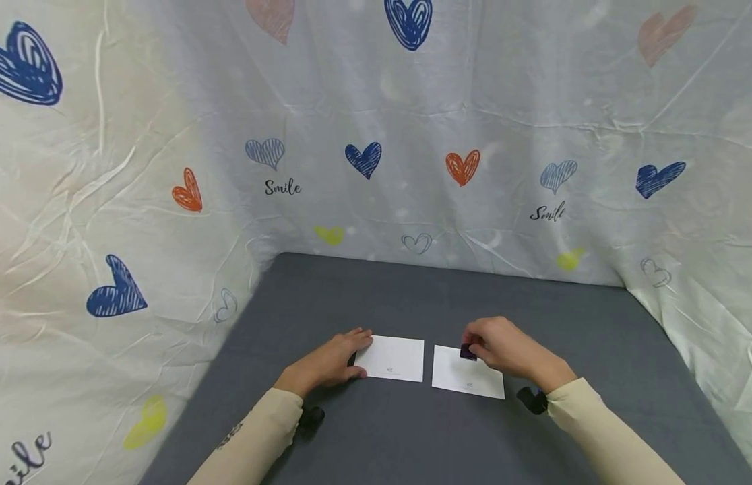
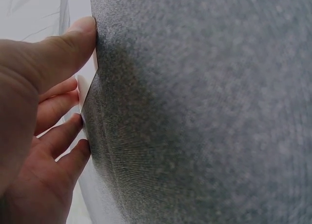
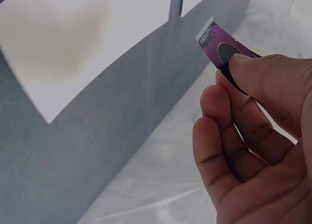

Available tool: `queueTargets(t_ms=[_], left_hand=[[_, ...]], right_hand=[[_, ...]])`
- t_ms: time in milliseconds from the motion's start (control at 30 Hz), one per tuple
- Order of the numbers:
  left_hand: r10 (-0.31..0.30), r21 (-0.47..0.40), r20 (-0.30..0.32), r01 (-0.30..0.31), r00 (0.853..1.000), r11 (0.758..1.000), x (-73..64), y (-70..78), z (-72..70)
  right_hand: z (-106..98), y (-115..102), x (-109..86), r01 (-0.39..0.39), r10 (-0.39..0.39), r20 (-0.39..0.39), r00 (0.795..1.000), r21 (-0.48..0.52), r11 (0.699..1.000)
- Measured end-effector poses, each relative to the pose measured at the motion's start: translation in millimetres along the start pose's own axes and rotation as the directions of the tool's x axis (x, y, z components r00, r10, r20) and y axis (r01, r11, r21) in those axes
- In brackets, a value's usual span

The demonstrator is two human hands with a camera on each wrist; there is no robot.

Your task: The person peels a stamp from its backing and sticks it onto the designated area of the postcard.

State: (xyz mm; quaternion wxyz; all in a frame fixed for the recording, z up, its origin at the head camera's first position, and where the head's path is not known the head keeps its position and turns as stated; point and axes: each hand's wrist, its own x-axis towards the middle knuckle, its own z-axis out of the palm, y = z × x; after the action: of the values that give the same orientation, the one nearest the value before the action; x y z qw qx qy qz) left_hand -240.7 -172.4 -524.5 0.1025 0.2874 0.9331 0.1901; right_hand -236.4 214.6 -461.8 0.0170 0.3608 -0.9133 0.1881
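Two white sheets of card lie side by side on the dark grey table. My left hand (image 1: 332, 360) rests at the left end of the left card (image 1: 393, 358), thumb and fingers spread along its edge. In the left wrist view the thumb (image 2: 73, 41) and fingertips touch the card's border. Over the right card (image 1: 455, 377), my right hand (image 1: 512, 347) pinches a small purple and black printed piece (image 3: 217, 43) between thumb and forefinger. It has a pale strip at one end and a dark oval partly under the thumb; its exact kind is unclear.
The grey cloth-covered table (image 1: 400, 431) carries both cards, with a narrow gap between them. A pale curtain (image 1: 412, 87) printed with hearts stands behind and at the sides. Black devices (image 1: 534, 400) are strapped at both wrists.
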Motion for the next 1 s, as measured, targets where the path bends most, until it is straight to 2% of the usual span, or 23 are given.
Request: queueTargets(t_ms=[233,500,733,1000], left_hand=[[-0.009,-0.021,-0.003,0.009,1.000,1.000,-1.9,-0.6,0.9],[0.017,-0.005,0.006,-0.017,1.000,1.000,-3.6,-0.6,0.0],[0.028,0.009,0.021,-0.028,0.999,1.000,-4.1,0.0,-1.0],[0.022,-0.016,0.034,-0.022,0.999,1.000,-4.2,-3.1,-2.7]], right_hand=[[6.9,-12.0,14.6,0.004,-0.004,0.012,1.000,0.031,0.999],[20.7,-20.9,27.9,0.020,-0.022,0.022,1.000,0.082,0.996],[28.7,-25.5,34.6,0.043,-0.044,0.010,0.999,0.084,0.996],[31.1,-27.5,39.2,0.046,-0.048,0.013,0.999,0.085,0.995]])
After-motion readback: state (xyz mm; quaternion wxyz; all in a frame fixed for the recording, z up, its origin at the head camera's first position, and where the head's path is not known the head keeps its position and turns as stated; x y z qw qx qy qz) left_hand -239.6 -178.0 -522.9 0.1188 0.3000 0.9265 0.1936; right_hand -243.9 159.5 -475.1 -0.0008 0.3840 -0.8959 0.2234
